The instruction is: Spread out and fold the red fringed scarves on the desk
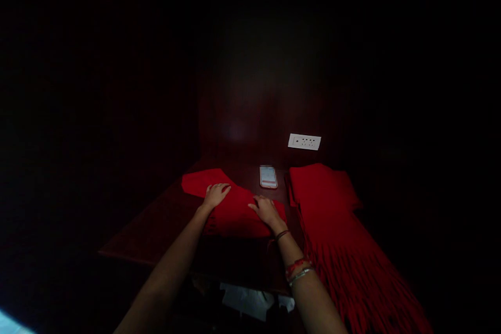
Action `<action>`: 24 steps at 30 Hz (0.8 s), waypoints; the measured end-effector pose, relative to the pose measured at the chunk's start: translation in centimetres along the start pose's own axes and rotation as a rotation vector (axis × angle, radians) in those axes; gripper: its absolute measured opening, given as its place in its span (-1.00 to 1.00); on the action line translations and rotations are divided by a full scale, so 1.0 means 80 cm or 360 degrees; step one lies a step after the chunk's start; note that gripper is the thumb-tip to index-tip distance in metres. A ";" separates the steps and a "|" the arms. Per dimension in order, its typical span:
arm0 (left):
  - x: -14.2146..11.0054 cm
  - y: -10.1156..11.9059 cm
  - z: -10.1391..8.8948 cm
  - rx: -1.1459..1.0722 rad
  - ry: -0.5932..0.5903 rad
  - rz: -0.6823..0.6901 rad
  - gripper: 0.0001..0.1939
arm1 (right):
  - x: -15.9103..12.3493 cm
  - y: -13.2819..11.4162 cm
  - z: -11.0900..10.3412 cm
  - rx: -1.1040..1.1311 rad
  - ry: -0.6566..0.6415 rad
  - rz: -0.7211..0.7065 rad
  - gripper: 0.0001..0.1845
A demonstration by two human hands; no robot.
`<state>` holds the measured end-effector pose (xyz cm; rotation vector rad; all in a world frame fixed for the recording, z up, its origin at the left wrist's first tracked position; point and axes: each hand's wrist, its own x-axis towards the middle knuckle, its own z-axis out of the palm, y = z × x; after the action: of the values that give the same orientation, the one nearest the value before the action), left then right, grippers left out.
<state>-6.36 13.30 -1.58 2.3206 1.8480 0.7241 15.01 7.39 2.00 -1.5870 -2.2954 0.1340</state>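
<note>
A red fringed cloth, which looks like a scarf [240,216], lies partly folded on the dark table. My left hand [216,194] rests on its left part, fingers stretched out over the fabric. Over its right part lies my right hand [266,209], palm down with the fingers spread. Some dark fringe shows below my left hand. A second red scarf [324,193] lies to the right, folded at its far end, its long fringe hanging toward me past the table's front.
A lit phone [268,176] lies on the table [156,229] beyond the scarf. On the back wall is a white socket panel [304,141]. Pale papers [248,300] show below the table's front edge. The surroundings are very dark.
</note>
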 end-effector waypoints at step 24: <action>-0.015 0.027 -0.052 -0.0902 -0.0247 0.0456 -0.42 | -0.022 0.073 -0.075 0.0484 0.1393 0.0830 -0.70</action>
<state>-6.32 10.66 2.52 2.1872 1.0706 0.9206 22.77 7.22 5.59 -1.6007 -1.1314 -0.0764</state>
